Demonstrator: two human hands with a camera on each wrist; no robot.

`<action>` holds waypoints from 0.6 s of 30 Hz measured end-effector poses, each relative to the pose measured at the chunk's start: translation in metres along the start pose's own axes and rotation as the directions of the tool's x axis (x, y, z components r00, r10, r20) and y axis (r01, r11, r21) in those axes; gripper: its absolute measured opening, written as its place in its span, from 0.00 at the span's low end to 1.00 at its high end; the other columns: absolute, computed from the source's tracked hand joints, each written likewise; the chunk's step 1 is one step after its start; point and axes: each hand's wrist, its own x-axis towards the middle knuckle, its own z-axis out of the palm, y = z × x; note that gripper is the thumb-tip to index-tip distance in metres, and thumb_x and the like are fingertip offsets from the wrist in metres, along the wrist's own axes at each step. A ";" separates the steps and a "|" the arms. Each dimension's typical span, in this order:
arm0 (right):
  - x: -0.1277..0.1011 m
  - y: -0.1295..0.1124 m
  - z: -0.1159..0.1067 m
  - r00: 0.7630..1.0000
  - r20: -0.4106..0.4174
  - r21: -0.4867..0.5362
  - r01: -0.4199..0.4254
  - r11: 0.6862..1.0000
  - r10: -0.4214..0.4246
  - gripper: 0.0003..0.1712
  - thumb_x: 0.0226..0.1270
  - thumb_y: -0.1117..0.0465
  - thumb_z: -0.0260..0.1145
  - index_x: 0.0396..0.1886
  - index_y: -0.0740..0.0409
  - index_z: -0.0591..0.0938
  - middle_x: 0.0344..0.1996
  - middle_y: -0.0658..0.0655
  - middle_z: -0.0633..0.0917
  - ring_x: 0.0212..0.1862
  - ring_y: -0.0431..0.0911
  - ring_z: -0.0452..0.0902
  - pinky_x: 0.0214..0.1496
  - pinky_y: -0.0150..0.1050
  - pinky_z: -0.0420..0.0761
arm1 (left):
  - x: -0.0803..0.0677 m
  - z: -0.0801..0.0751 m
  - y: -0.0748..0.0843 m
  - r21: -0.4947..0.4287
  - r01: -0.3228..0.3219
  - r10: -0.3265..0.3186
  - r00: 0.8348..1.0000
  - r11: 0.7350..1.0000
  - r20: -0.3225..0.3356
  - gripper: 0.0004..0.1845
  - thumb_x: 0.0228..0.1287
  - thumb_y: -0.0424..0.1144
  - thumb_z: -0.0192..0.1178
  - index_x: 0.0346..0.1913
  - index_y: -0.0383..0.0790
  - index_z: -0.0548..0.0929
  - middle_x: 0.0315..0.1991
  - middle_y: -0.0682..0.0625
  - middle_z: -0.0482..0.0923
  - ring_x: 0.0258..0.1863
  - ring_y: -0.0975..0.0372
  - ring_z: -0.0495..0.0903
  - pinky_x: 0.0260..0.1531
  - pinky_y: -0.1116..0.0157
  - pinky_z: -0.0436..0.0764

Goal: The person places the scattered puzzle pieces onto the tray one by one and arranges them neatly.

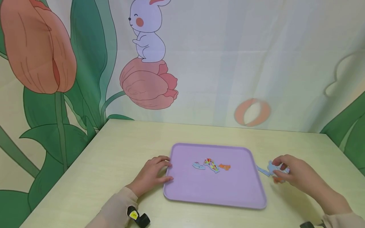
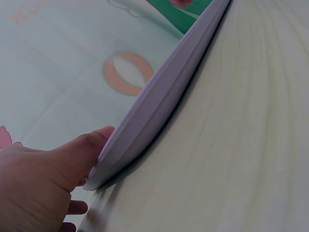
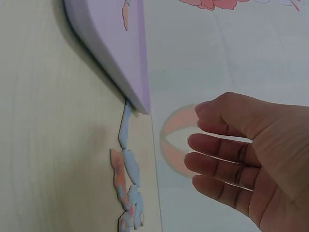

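A purple tray (image 1: 216, 193) lies on the table with three small flat puzzle pieces near its middle: a light blue piece (image 1: 198, 165), a multicoloured piece (image 1: 211, 165) and an orange piece (image 1: 224, 166). My left hand (image 1: 152, 174) rests at the tray's left rim, and its fingertips touch the edge. To the right of the tray, my right hand (image 1: 296, 172) hovers above loose blue and orange puzzle pieces (image 3: 131, 166), fingers loosely bent. The right wrist view shows nothing between its fingers and thumb. In the head view this hand partly covers those pieces.
The pale wooden table (image 1: 137, 136) extends around the tray. Behind it hangs a printed curtain (image 1: 205, 63) with tulips and a rabbit. A long blue piece (image 1: 263, 171) lies close against the tray's right edge.
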 end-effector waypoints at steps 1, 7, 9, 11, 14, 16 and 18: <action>0.000 0.002 0.000 1.000 -0.002 -0.012 0.001 1.000 -0.001 0.14 0.60 0.61 0.69 0.43 0.62 0.80 0.32 0.49 0.83 0.28 0.32 0.74 0.29 0.30 0.75 | 0.000 0.000 0.000 -0.002 -0.001 0.001 1.000 1.000 -0.001 0.22 0.50 0.52 0.71 0.46 0.44 0.82 0.57 0.49 0.77 0.56 0.54 0.76 0.56 0.52 0.73; -0.006 0.013 0.006 1.000 -0.002 -0.031 0.000 1.000 0.000 0.11 0.59 0.60 0.69 0.41 0.58 0.81 0.27 0.39 0.85 0.32 0.28 0.70 0.31 0.30 0.74 | 0.000 0.000 0.000 -0.005 0.000 0.000 1.000 1.000 0.001 0.22 0.51 0.52 0.71 0.46 0.44 0.82 0.57 0.49 0.77 0.56 0.54 0.76 0.56 0.52 0.73; -0.007 0.017 0.010 1.000 -0.013 -0.033 0.003 0.999 -0.003 0.10 0.58 0.59 0.70 0.39 0.55 0.81 0.27 0.38 0.84 0.33 0.28 0.69 0.31 0.30 0.73 | 0.000 0.001 0.000 -0.007 0.000 0.000 1.000 1.000 0.001 0.22 0.51 0.52 0.71 0.46 0.44 0.82 0.57 0.49 0.77 0.56 0.54 0.76 0.56 0.52 0.73; -0.008 0.021 0.013 0.999 -0.029 -0.053 0.011 0.999 -0.013 0.08 0.57 0.58 0.71 0.36 0.53 0.82 0.28 0.40 0.82 0.32 0.29 0.69 0.30 0.30 0.72 | 0.000 0.001 0.001 -0.008 -0.001 0.001 1.000 1.000 0.002 0.22 0.51 0.52 0.71 0.46 0.44 0.82 0.57 0.49 0.77 0.56 0.54 0.76 0.56 0.52 0.73; -0.008 0.027 0.018 0.999 -0.046 -0.079 0.017 0.997 -0.020 0.08 0.55 0.57 0.72 0.33 0.50 0.82 0.29 0.42 0.80 0.31 0.30 0.69 0.30 0.31 0.71 | 0.000 0.001 0.001 -0.004 -0.003 0.003 1.000 1.000 0.004 0.22 0.51 0.52 0.70 0.46 0.44 0.82 0.57 0.49 0.77 0.56 0.54 0.76 0.56 0.52 0.73; -0.007 0.031 0.021 0.998 -0.056 -0.083 0.029 0.996 -0.033 0.08 0.55 0.57 0.73 0.31 0.50 0.82 0.28 0.42 0.80 0.30 0.29 0.70 0.30 0.32 0.73 | 0.000 0.000 0.001 -0.002 -0.001 0.001 1.000 1.000 0.002 0.22 0.51 0.52 0.70 0.46 0.44 0.82 0.57 0.49 0.77 0.56 0.54 0.76 0.56 0.52 0.73; -0.007 0.033 0.023 0.997 -0.065 -0.079 0.039 0.996 -0.044 0.07 0.54 0.58 0.73 0.30 0.50 0.81 0.28 0.42 0.81 0.30 0.28 0.71 0.31 0.32 0.75 | 0.000 0.000 0.001 -0.007 0.003 -0.003 1.000 1.000 0.000 0.22 0.51 0.51 0.71 0.46 0.44 0.82 0.57 0.49 0.77 0.56 0.53 0.76 0.55 0.52 0.73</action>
